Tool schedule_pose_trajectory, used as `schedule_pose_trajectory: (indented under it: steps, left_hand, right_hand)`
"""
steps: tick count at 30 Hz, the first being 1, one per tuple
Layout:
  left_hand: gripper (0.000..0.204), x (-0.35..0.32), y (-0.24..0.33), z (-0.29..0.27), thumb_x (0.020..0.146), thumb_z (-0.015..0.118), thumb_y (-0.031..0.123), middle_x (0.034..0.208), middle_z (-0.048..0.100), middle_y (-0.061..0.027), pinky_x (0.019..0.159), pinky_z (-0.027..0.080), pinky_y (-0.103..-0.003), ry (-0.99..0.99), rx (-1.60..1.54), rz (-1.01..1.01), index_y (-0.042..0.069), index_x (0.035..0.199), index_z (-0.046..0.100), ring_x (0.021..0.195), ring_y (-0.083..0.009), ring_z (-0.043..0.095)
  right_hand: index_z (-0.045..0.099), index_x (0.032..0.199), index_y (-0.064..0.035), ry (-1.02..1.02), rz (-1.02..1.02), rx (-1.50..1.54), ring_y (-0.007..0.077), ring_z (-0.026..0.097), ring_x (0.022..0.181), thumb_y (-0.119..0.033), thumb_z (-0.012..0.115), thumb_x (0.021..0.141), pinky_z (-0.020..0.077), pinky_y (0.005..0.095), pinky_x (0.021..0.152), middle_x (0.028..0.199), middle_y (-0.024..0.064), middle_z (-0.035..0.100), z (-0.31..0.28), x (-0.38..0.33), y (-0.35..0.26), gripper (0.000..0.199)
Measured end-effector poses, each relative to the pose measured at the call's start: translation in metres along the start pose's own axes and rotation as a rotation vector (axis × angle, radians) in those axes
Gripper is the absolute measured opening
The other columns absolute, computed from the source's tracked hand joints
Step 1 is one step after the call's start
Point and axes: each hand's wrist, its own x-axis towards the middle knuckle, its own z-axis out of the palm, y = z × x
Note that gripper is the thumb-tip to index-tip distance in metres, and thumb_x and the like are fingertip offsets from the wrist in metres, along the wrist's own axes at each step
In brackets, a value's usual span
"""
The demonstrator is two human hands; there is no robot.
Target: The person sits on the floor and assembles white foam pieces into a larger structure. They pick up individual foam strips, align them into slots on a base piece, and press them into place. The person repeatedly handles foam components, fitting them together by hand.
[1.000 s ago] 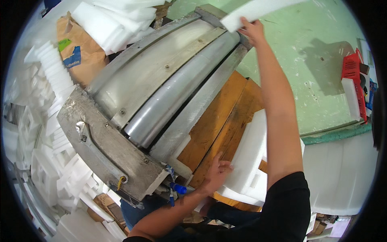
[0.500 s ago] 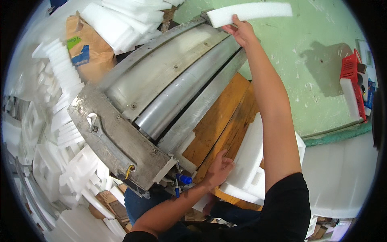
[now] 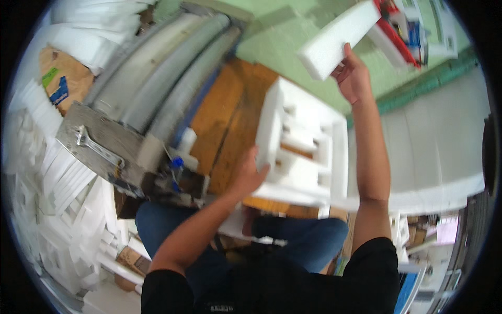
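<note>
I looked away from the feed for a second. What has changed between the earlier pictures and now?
The right hand has carried the white foam strip away from the far end of the grey roller machine, back to above the moulded foam tray. The view has swung right as well. Unchanged: the right hand still grips the strip, and the left hand still rests on the tray's near-left edge over the wooden board.

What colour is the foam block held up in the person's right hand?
White. The foam block in the right hand shows best in the head view.
</note>
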Motion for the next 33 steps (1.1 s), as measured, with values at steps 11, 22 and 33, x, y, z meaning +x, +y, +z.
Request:
schedule_pose_trajectory:
  steps: [11, 22, 33]
  left_hand:
    - [0.072, -0.032, -0.005, 0.023, 0.104, 0.060, 0.044, 0.156, 0.048, -0.0259, 0.118, 0.037, -0.041, -0.007, -0.187, -0.277, -0.006, 0.153, 0.043, 0.144, -0.0353, 0.047]
    - [0.064, -0.006, 0.000, 0.032, 0.106, 0.059, 0.037, 0.149, 0.057, -0.0209, 0.114, 0.041, -0.034, 0.004, -0.211, -0.243, -0.004, 0.153, 0.046, 0.137, -0.0276, 0.055]
    - [0.059, -0.001, 0.011, 0.032, 0.108, 0.058, 0.034, 0.151, 0.056, -0.0187, 0.114, 0.039, -0.033, -0.007, -0.204, -0.253, -0.004, 0.153, 0.048, 0.135, -0.0234, 0.053]
  right_hand:
    - [0.052, 0.151, -0.0091, 0.096, 0.052, -0.885, 0.0306, 0.064, 0.121, 0.006, 0.061, 0.091, 0.0481, 0.0417, 0.106, 0.123, 0.0193, 0.069, -0.193, -0.326, 0.057, 0.062]
    - [0.058, 0.149, -0.0194, -0.065, -0.069, -1.273, 0.0379, 0.059, 0.111, 0.013, 0.059, 0.086, 0.0478, 0.0460, 0.102, 0.118, 0.0189, 0.063, -0.194, -0.413, 0.152, 0.070]
    - [0.058, 0.149, -0.0244, -0.120, -0.141, -1.351, 0.0377, 0.059, 0.110, 0.010, 0.059, 0.088, 0.0475, 0.0464, 0.102, 0.119, 0.0183, 0.063, -0.189, -0.379, 0.182, 0.070]
